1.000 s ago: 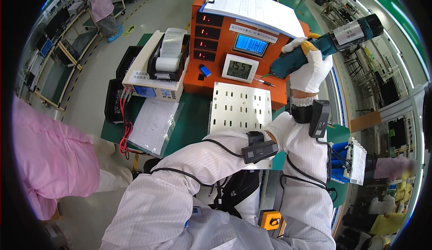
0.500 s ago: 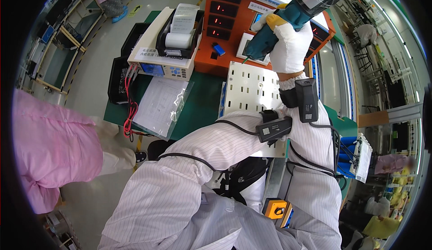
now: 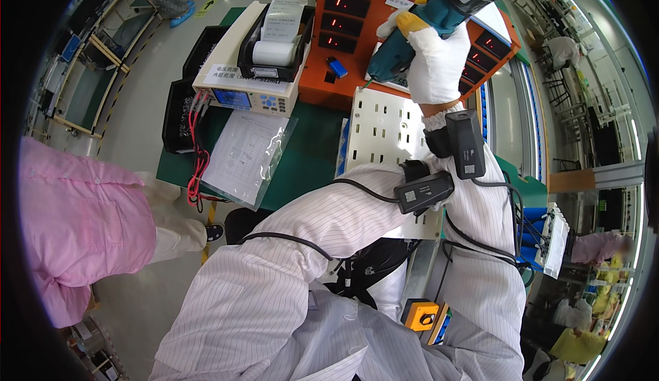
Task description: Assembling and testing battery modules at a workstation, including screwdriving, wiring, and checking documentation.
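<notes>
My right hand [image 3: 439, 65], in a white glove with yellow fingertips, is closed around a teal cordless power screwdriver [image 3: 391, 60]. The tool's thin bit points down and left, near the far edge of a white slotted plate [image 3: 384, 123]. From this view I cannot tell whether the bit touches anything. My left forearm [image 3: 357, 199] crosses the near part of the plate. The left hand itself is hidden behind my right forearm. Black box-shaped devices are strapped at both wrists.
An orange box with red digital displays [image 3: 322, 75] stands behind the plate, a small blue block [image 3: 336, 67] on it. Left of it are a cream meter [image 3: 250, 99] with red leads, a paper roll in a black holder, and a sleeved sheet [image 3: 244, 154]. A person in pink [image 3: 89, 209] stands left.
My right hand and the power screwdriver have moved slightly left and up, so the bit is now at the plate's far left corner. The view has shifted a little.
</notes>
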Available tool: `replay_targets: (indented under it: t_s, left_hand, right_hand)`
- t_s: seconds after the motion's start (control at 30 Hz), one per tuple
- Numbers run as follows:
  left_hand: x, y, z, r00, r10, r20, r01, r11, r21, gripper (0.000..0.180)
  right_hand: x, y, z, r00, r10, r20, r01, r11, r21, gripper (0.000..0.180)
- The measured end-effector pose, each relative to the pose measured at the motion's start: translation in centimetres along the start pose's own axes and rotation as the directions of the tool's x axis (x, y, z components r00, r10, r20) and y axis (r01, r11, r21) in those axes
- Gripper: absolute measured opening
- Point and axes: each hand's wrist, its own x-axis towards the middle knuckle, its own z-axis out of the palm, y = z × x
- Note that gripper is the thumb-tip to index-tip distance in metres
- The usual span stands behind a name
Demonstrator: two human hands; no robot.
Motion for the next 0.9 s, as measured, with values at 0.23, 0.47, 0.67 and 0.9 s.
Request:
replay_targets:
  t_s: [0.23, 0.47, 0.67, 0.9]
  left_hand:
    - [-0.3, -0.2, -0.1, 1.0, 0.003, 0.016, -0.002, 0.999, -0.043, 0.072]
    - [-0.2, -0.1, -0.2, 0.999, 0.013, 0.035, -0.01, 0.997, -0.08, 0.074]
    - [-0.2, -0.1, -0.5, 0.999, 0.015, 0.052, -0.01, 0.994, -0.109, 0.075]
    - [0.1, -0.2, -0.7, 0.997, 0.025, 0.078, -0.013, 0.988, -0.152, 0.077]
  right_hand:
    - [-0.2, -0.1, 0.3, 0.998, -0.038, 0.05, 0.038, 0.999, 0.003, 0.026]
    - [1.0, -0.1, -1.3, 0.95, 0.075, 0.303, -0.069, 0.997, -0.029, 0.041]
    - [1.1, 0.2, -1.1, 0.952, 0.11, 0.286, -0.098, 0.994, -0.056, 0.034]
    - [1.0, 0.3, -1.0, 0.955, 0.105, 0.277, -0.064, 0.986, -0.153, 0.031]
